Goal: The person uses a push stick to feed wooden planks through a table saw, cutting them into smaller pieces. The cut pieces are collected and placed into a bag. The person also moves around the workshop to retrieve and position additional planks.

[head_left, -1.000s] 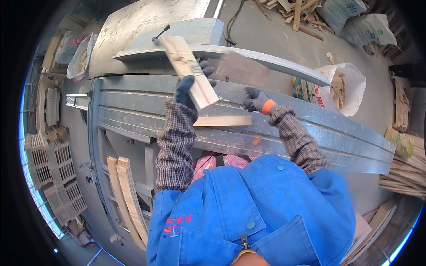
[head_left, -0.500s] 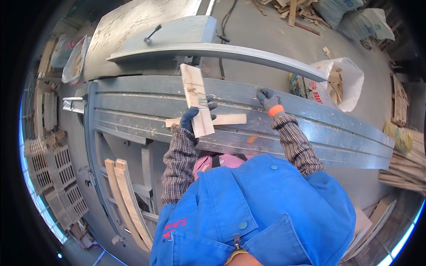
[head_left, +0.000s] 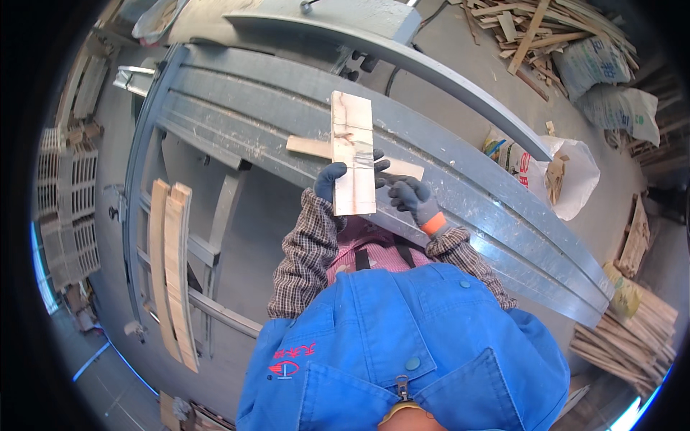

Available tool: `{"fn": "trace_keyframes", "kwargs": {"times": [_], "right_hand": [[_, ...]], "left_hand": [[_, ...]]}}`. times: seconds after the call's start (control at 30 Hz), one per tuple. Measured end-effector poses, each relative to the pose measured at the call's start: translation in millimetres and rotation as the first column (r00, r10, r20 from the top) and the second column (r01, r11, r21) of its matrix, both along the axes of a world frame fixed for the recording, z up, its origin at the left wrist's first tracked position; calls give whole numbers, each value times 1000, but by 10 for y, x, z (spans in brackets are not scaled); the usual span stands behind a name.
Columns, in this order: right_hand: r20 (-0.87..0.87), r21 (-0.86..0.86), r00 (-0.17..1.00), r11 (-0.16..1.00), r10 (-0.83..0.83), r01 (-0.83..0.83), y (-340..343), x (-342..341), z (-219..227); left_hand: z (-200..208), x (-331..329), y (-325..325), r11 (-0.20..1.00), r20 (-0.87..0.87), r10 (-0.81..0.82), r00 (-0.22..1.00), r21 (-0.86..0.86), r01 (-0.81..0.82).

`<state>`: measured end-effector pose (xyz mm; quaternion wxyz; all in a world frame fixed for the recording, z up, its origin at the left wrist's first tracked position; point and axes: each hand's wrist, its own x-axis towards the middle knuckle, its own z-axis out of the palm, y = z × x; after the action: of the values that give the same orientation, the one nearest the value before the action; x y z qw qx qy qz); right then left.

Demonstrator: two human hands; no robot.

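In my left hand, gloved in grey, is a short pale wooden board with dark grain marks and a crack-like line. The thumb presses its left edge, and the fingers show past its right edge. My right hand, in a grey glove with an orange cuff, is just right of the board's lower half. Its fingers are curled together; what they hold, if anything, is hidden. Behind the held board, a narrow wooden strip lies crosswise on the grooved metal table, its middle covered.
A long metal fence spans the table's far side. Two long boards rest on the frame at left. White sacks with wood offcuts stand at right, scrap wood is piled at far right, and slats lie near right.
My right hand has come left and nearer, from the table to beside the held board. The board stands straighter in my left hand. My view has turned, tilting the table.
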<state>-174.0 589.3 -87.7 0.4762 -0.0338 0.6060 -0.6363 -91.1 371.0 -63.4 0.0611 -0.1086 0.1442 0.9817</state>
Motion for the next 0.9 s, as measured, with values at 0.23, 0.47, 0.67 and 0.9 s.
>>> {"fn": "trace_keyframes", "kwargs": {"times": [0.23, 0.47, 0.67, 0.9], "right_hand": [[-213, -49, 930, 947, 300, -317, -89, 872, 106], [114, -206, 927, 922, 356, -329, 364, 1801, 40], [344, -96, 888, 952, 306, -291, 972, 2238, 92], [56, 114, 933, 926, 356, -360, 1486, 2043, 91]], "left_hand": [[-152, 915, 574, 889, 191, 315, 930, -402, -219], [-158, 1977, 1323, 748, 96, 491, 866, -556, -363], [-207, 2627, 1831, 845, 256, 520, 815, -293, -447], [-17, 2590, 2376, 710, 270, 691, 671, -432, -557]]}}
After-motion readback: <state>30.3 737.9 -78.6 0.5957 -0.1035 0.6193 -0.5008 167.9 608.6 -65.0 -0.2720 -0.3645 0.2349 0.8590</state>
